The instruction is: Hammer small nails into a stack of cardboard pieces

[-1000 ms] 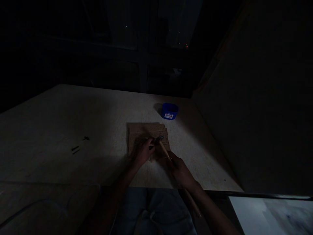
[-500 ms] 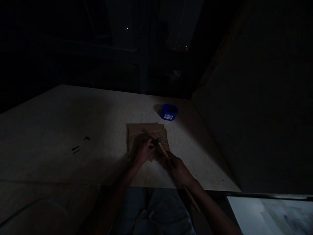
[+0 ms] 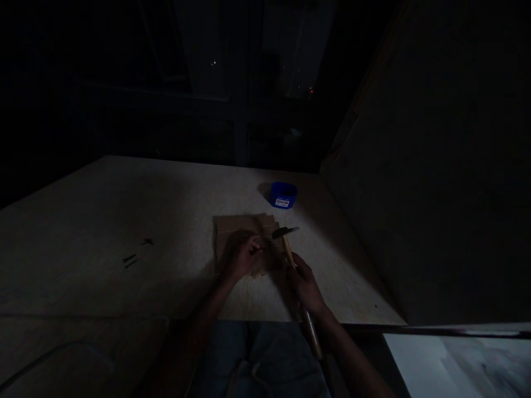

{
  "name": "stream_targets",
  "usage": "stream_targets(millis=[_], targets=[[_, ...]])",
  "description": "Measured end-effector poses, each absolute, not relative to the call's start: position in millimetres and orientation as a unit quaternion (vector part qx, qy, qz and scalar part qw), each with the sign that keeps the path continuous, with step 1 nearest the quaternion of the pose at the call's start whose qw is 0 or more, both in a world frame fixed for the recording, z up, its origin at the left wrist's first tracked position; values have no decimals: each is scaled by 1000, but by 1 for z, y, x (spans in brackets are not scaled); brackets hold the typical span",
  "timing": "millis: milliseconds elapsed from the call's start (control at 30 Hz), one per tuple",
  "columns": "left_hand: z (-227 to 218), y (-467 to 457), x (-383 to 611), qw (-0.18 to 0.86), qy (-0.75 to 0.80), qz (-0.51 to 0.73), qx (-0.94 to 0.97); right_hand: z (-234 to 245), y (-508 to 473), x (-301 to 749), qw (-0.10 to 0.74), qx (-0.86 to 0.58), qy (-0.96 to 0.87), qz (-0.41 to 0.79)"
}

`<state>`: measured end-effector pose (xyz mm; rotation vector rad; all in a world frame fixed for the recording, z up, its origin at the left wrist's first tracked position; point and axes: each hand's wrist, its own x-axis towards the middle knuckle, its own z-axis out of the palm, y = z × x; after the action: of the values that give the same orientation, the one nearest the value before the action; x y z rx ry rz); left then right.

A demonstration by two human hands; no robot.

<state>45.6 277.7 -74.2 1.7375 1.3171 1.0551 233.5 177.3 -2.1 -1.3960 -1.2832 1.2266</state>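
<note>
In my right hand (image 3: 307, 282) is a hammer (image 3: 287, 249), gripped around its long wooden handle. Its dark metal head is raised beside the right edge of a brown, rough-textured piece of what looks like layered cardboard (image 3: 232, 224). My left hand (image 3: 244, 255) rests on that piece, fingers pinched together. A thin dark sliver, like a nail (image 3: 260, 249), shows at the fingertips; most of it is hidden and the light is dim. Below the left hand, the front edge of the brown piece looks frayed.
A blue plastic container (image 3: 284, 195) with a white label stands behind the brown piece on the pale tabletop (image 3: 186, 193). Several small dark nail-like pieces (image 3: 130, 258) lie to the left. A dark panel (image 3: 435, 193) rises along the right side, and a dark window is behind.
The hammer's head has lifted away from my left fingertips, up and to the right, with my right hand shifting slightly right. My left hand stays in place, and the view has tilted slightly.
</note>
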Motion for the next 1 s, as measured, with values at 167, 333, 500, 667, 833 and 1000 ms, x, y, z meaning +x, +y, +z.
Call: stream_targets(millis=[167, 333, 500, 667, 833, 1000], targets=[[-78, 275, 43, 341, 514, 394, 681, -10, 183, 229, 427, -558, -490, 516], [-70, 273, 39, 328, 503, 385, 701, -8, 172, 227, 428, -543, -484, 537], [-36, 257, 7, 226, 514, 390, 729, -5, 159, 227, 452, -546, -441, 551], [-32, 235, -63, 86, 620, 429, 652, -13, 146, 234, 469, -549, -412, 556], [-48, 204, -155, -38, 755, 380, 532, -23, 134, 239, 448, -567, -417, 551], [-52, 183, -226, -82, 822, 314, 468, -25, 132, 238, 438, -584, -425, 536]])
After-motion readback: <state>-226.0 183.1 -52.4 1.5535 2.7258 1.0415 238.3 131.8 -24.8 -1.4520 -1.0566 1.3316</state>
